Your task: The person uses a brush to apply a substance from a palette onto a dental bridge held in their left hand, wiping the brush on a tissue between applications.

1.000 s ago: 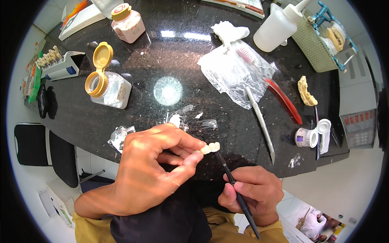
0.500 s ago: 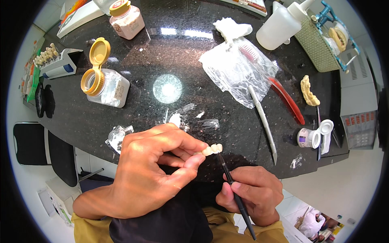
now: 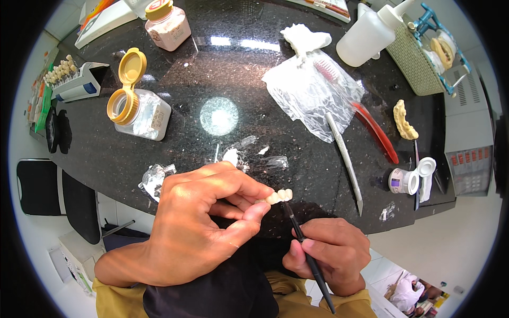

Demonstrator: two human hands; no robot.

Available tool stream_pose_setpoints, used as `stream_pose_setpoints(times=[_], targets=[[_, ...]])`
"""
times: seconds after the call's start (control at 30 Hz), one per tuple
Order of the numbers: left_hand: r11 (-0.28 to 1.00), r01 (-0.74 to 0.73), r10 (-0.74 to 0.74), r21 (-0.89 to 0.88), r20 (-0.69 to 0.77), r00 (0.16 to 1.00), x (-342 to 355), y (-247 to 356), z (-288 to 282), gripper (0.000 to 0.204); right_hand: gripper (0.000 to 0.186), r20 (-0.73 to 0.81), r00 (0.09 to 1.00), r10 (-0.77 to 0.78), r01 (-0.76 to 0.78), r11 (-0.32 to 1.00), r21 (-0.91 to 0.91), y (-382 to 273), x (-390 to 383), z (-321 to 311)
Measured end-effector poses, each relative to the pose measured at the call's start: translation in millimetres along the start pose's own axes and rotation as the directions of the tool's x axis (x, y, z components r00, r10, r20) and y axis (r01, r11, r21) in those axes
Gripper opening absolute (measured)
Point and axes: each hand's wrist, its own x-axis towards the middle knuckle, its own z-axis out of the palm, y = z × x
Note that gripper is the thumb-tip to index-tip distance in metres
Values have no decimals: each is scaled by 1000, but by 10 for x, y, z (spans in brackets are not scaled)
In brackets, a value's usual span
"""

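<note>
Between the thumb and fingertips of my left hand (image 3: 204,222) is a small dental bridge (image 3: 281,196), a row of joined cream-coloured tooth crowns. Its left end is hidden by the fingers. My right hand (image 3: 331,252) grips a slim black brush (image 3: 310,257) like a pen. The brush's dark tip meets the underside of the crowns, or lies just below it. Both hands are near the table's front edge, above my lap. Beyond my left hand lie white powdery smears (image 3: 231,156) and a crumpled clear wrapper (image 3: 155,180) with white material.
On the dark speckled table (image 3: 185,106) stand an open yellow-lidded jar (image 3: 143,116), a pink-filled jar (image 3: 168,29) and a white squeeze bottle (image 3: 366,37). Toward the right lie a red-handled brush (image 3: 376,132), a grey stick (image 3: 344,161), a plaster dental cast (image 3: 404,121) and a small open pot (image 3: 404,181).
Almost nothing differs. The whole view has shifted very slightly; both hands keep their grips, and the brush tip stays at the crowns.
</note>
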Motion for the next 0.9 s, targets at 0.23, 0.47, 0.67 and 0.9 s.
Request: stream_pose_setpoints(times=[0.23, 0.47, 0.67, 0.9], targets=[[1000, 3, -3, -29, 6, 1000, -13, 3, -2, 13, 31, -141, 980, 140, -106, 968, 227, -67, -14, -154], [976, -173, 160, -130, -109, 981, -52, -79, 38, 15, 17, -94, 974, 207, -211, 977, -28, 37, 669, -476], [959, -283, 282, 1, -94, 955, -58, -110, 5, 15, 11, 0, 851, 525, -487, 790, 372, -69, 771, -298], [919, -360, 353, 163, 72, 933, 16, -140, -117, 27, 16, -37, 867, 497, -426, 777, 463, -84, 302, -183]])
